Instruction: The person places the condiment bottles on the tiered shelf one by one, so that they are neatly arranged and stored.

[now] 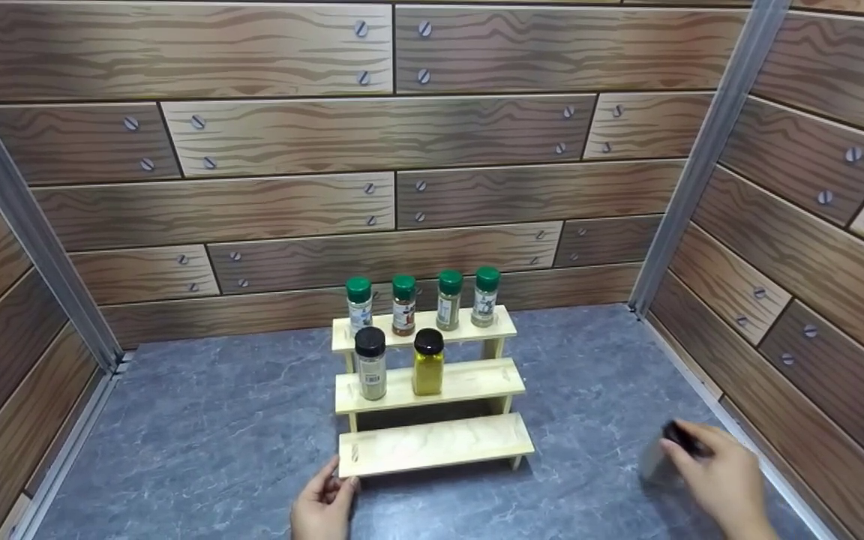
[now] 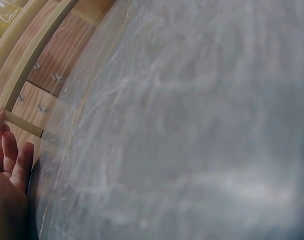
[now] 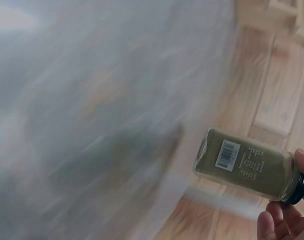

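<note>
A three-tier wooden spice rack (image 1: 439, 448) stands on the table. Its front left corner is pinched by my left hand (image 1: 325, 504), the thumb at the lowest step's edge; the left wrist view shows this hand (image 2: 11, 170) at the end of a pale wooden strip. Off to the right of the rack, my right hand (image 1: 724, 469) grips a spice jar (image 3: 244, 165) by its black lid. The jar is clear, holds greenish-brown powder and bears a barcode label. In the head view this jar (image 1: 654, 459) is blurred and tilted, partly behind the fingers.
Several green-lidded jars (image 1: 448, 304) line the top step. On the middle step stand a black-lidded jar of pale powder (image 1: 373, 371) and a black-lidded yellow bottle (image 1: 428, 371). Wood-patterned walls (image 1: 289, 135) enclose the grey marbled table (image 1: 214, 420) at the back and sides.
</note>
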### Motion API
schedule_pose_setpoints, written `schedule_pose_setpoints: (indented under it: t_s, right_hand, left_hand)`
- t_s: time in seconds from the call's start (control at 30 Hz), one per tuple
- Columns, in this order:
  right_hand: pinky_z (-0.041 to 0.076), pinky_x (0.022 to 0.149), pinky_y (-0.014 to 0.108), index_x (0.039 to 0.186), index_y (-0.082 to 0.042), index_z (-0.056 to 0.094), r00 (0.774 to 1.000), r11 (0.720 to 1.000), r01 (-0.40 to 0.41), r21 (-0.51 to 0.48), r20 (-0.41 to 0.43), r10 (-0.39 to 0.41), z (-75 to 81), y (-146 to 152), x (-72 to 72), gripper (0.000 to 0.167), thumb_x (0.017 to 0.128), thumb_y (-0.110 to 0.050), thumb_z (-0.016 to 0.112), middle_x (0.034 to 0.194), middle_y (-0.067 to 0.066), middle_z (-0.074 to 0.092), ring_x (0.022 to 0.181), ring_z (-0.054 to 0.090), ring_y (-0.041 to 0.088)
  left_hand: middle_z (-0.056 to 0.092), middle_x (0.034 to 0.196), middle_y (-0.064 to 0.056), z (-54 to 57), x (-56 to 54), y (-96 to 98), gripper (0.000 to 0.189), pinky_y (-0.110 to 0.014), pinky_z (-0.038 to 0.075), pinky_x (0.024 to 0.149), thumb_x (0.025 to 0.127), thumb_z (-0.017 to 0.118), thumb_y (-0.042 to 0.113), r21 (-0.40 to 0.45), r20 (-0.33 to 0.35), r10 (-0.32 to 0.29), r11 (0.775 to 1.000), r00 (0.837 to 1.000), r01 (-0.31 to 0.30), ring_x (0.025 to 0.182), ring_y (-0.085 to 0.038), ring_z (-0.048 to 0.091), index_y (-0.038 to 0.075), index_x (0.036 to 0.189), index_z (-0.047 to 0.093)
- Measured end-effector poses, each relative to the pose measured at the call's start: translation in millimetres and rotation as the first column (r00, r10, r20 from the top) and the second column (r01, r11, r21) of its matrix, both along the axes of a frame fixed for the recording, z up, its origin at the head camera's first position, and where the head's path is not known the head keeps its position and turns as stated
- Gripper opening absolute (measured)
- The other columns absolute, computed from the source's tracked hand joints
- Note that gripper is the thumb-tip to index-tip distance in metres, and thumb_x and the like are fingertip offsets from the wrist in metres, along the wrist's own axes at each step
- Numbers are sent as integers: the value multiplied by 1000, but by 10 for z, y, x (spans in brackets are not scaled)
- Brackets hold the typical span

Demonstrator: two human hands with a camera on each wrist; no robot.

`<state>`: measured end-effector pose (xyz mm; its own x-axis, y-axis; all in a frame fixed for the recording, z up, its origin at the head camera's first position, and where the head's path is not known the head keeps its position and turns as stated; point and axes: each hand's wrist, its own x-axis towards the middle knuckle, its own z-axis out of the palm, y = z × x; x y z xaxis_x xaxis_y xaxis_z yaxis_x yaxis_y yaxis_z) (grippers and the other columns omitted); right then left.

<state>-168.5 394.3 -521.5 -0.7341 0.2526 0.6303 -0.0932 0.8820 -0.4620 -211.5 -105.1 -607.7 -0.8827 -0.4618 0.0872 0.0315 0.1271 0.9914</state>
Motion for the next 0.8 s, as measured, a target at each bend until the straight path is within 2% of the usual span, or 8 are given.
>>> schedule_pose_setpoints:
  t_s: [0.07, 0.13, 0.2, 0.37, 0.53, 0.67, 0.8]
  right_hand:
    - [41, 69, 4, 110, -2, 82, 998, 998, -50, -27, -43, 49, 86, -181, -99, 37, 75, -6, 95, 100, 19, 77, 78, 69, 16]
    - [42, 71, 4, 109, -2, 82, 992, 993, -105, -51, -82, 100, 175, -369, -196, 37, 74, -3, 94, 100, 18, 77, 77, 65, 9]
    - [45, 73, 6, 108, -1, 82, 982, 985, -156, -70, -121, 147, 263, -553, -296, 37, 73, 0, 94, 99, 17, 77, 77, 65, 8]
    - [49, 73, 10, 109, -1, 82, 964, 963, -246, -112, -127, 232, 463, -998, -539, 36, 74, 2, 93, 101, 14, 78, 79, 68, 17]
    - [57, 71, 21, 112, 0, 81, 945, 931, -326, -163, -102, 312, 652, -1385, -776, 36, 77, 2, 91, 106, 15, 77, 82, 70, 25]
    - [60, 73, 27, 113, -1, 80, 929, 915, -370, -160, -84, 361, 800, -1622, -931, 35, 79, -2, 91, 108, 15, 77, 85, 71, 26]
    - [59, 74, 34, 113, -2, 81, 925, 917, -380, -124, -69, 374, 871, -1782, -1086, 34, 81, -6, 91, 107, 14, 77, 84, 69, 24]
  left_hand:
    - [67, 76, -4, -2, 3, -6, 45, -18, 47, 57, 83, 81, -9, 9, -12, -3, 1000, 1000, 3, 62, -9, 58, -10, 127, 71]
    - [67, 76, -4, -1, 7, -11, 45, -18, 47, 57, 83, 81, -9, 16, -24, -6, 1000, 1000, 6, 61, -8, 58, -10, 127, 71]
    - [68, 76, -5, 0, 12, -16, 46, -18, 47, 57, 83, 81, -10, 19, -34, -11, 1000, 999, 11, 61, -7, 58, -11, 127, 70]
    - [68, 75, -3, -4, 29, -32, 45, -18, 47, 57, 83, 82, -8, -6, -32, -8, 1000, 999, 8, 61, -7, 57, -9, 127, 71]
    - [67, 76, -2, 2, 34, -38, 44, -19, 46, 57, 84, 83, -6, -37, -4, 11, 999, 1000, -11, 63, -9, 57, -7, 126, 72]
    - [66, 76, -2, -1, 27, -22, 44, -19, 46, 57, 83, 84, -6, -35, -14, 22, 999, 1000, -23, 63, -10, 58, -7, 125, 73]
    - [66, 76, -2, -14, 15, 3, 43, -20, 47, 57, 83, 85, -5, -38, -33, 18, 999, 999, -19, 63, -10, 58, -6, 124, 74]
